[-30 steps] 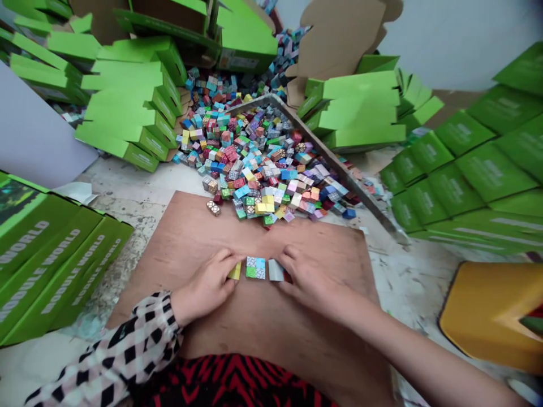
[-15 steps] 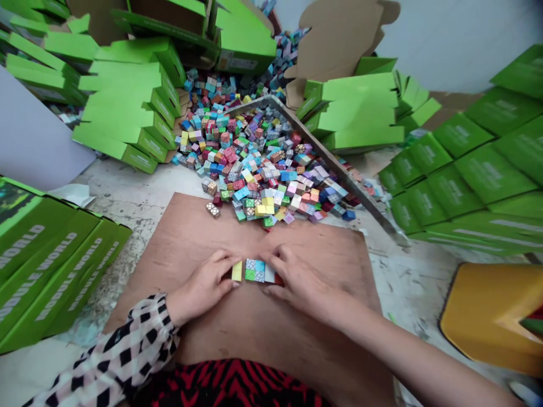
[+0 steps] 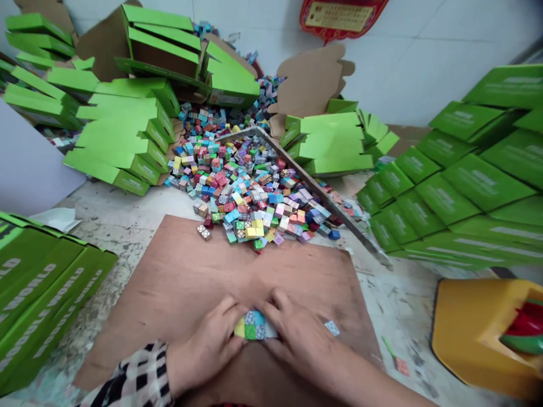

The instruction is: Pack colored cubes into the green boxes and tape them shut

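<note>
The block row (image 3: 255,325) is held at the middle of the wooden board (image 3: 190,265), over whose far edge the block pile (image 3: 237,181) is spread. Its yellow end is pinched in the grip of the left hand (image 3: 210,339), its pale end by the right hand (image 3: 299,328). A patterned piece (image 3: 332,328) is seen beside the latter.

Soft, cool light lies evenly over the wall (image 3: 407,68) in here, from a source I can't make out, while the board (image 3: 203,254) falls into dull shadow below the left hand (image 3: 207,342) and right hand (image 3: 299,333). Print on the green boxes (image 3: 449,198) at right smears past reading. Toward the edges everything stretches, the yellow object (image 3: 460,339) looks blurred, and the top right corner dims.
</note>
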A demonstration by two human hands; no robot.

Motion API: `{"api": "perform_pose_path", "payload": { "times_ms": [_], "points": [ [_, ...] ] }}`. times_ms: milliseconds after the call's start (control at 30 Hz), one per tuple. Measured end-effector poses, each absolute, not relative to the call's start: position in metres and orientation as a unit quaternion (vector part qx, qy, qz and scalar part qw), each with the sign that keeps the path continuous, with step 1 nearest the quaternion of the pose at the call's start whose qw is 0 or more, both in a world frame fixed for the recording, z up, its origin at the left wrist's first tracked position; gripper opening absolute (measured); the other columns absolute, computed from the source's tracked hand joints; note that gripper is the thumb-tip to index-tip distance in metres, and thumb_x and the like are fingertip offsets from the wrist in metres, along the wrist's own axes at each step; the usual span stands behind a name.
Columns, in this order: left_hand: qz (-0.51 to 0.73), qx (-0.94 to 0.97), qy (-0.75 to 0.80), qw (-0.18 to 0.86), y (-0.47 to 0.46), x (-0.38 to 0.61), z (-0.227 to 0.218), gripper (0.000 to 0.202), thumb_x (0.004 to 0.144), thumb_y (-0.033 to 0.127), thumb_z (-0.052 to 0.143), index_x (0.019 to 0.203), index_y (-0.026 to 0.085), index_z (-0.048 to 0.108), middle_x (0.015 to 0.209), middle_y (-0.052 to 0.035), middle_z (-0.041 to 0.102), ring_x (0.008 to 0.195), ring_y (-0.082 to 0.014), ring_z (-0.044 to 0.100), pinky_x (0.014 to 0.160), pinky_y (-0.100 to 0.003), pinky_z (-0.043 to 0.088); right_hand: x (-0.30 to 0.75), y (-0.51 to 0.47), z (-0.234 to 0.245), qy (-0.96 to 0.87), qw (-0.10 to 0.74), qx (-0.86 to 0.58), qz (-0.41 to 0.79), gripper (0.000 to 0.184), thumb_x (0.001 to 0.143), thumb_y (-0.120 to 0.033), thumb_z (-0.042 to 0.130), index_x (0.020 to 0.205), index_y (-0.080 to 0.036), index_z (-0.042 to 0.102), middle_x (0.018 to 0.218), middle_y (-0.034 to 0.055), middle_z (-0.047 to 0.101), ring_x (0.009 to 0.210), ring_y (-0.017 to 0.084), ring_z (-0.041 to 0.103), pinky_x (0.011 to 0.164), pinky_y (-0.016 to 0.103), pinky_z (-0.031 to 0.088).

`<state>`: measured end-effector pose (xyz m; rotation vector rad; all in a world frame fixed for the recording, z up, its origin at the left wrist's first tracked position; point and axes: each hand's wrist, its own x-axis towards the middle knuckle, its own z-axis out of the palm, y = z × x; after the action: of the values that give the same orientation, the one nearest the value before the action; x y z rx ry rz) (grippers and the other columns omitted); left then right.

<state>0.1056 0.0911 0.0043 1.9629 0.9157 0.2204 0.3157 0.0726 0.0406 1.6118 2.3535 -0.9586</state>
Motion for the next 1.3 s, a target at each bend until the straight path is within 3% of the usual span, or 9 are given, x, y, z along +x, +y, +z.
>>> {"api": "perform_pose_path", "payload": {
  "times_ms": [167,333,567,700,800,1000,1167,1300],
  "points": [
    [0.031,0.811,0.377,0.446,0.084,0.104,0.012,0.053,0.081,0.014,0.057,0.132,0.022,0.044,0.118,-0.0072,0.054,0.103,-0.0200,0.059,0.094,-0.035,0.051,0.308,0.065,0.048,0.785,0.124,0.515,-0.322,0.054,0.079,-0.016,0.050,0.133,-0.024,0.049,0.117,0.0118,0.057,0.094,0.028,0.062,0.078,0.040,0.049],
    [-0.030,0.838,0.361,0.408,0.074,0.100,0.020,0.043,0.082,0.013,0.053,0.124,0.021,0.052,0.115,-0.0075,0.057,0.103,-0.0198,0.060,0.093,-0.031,0.051,0.299,0.048,0.038,0.765,0.119,0.519,-0.362,0.055,0.076,-0.017,0.052,0.131,-0.019,0.051,0.124,0.0149,0.055,0.102,0.030,0.061,0.084,0.040,0.051],
    [-0.027,0.867,0.321,0.381,0.066,0.087,0.001,0.045,0.077,0.014,0.055,0.121,0.023,0.054,0.106,-0.0067,0.060,0.096,-0.0211,0.061,0.087,-0.031,0.054,0.299,0.038,0.014,0.804,0.145,0.471,-0.333,0.055,0.074,-0.017,0.057,0.129,-0.021,0.052,0.113,0.0108,0.060,0.083,0.024,0.066,0.069,0.032,0.053],
    [-0.002,0.841,0.355,0.409,0.066,0.088,0.006,0.049,0.081,0.014,0.052,0.128,0.027,0.047,0.117,-0.0063,0.055,0.100,-0.0188,0.060,0.090,-0.030,0.052,0.306,0.040,0.022,0.799,0.105,0.481,-0.346,0.088,0.064,-0.032,0.076,0.143,-0.023,0.038,0.121,0.0142,0.053,0.089,0.027,0.064,0.074,0.035,0.052],
    [-0.017,0.832,0.366,0.418,0.069,0.090,0.016,0.050,0.084,0.017,0.049,0.133,0.026,0.042,0.121,-0.0079,0.051,0.101,-0.0204,0.059,0.092,-0.037,0.052,0.312,0.044,0.039,0.774,0.105,0.503,-0.370,0.097,0.061,-0.026,0.079,0.147,-0.025,0.033,0.124,0.0154,0.050,0.098,0.032,0.059,0.081,0.042,0.049],
    [-0.004,0.867,0.345,0.359,0.072,0.093,0.015,0.056,0.085,0.026,0.058,0.137,0.024,0.038,0.123,-0.0105,0.047,0.109,-0.0266,0.053,0.094,-0.045,0.049,0.319,0.037,0.041,0.744,0.054,0.516,-0.421,0.076,0.076,-0.013,0.060,0.146,-0.022,0.033,0.119,0.0111,0.047,0.101,0.023,0.055,0.089,0.039,0.047],
    [-0.018,0.883,0.334,0.328,0.070,0.100,0.016,0.039,0.087,0.027,0.056,0.125,0.020,0.050,0.117,-0.0107,0.049,0.102,-0.0256,0.056,0.088,-0.043,0.051,0.318,0.029,0.031,0.743,-0.008,0.513,-0.430,0.048,0.085,-0.017,0.054,0.133,-0.018,0.047,0.112,0.0091,0.049,0.098,0.021,0.055,0.088,0.037,0.047],
    [-0.014,0.886,0.330,0.326,0.068,0.101,0.015,0.038,0.088,0.026,0.054,0.125,0.020,0.049,0.114,-0.0092,0.051,0.101,-0.0237,0.056,0.088,-0.040,0.051,0.317,0.029,0.032,0.732,-0.033,0.521,-0.439,0.032,0.087,-0.020,0.054,0.119,-0.017,0.054,0.111,0.0081,0.049,0.098,0.020,0.054,0.089,0.037,0.047]
  ]
}}
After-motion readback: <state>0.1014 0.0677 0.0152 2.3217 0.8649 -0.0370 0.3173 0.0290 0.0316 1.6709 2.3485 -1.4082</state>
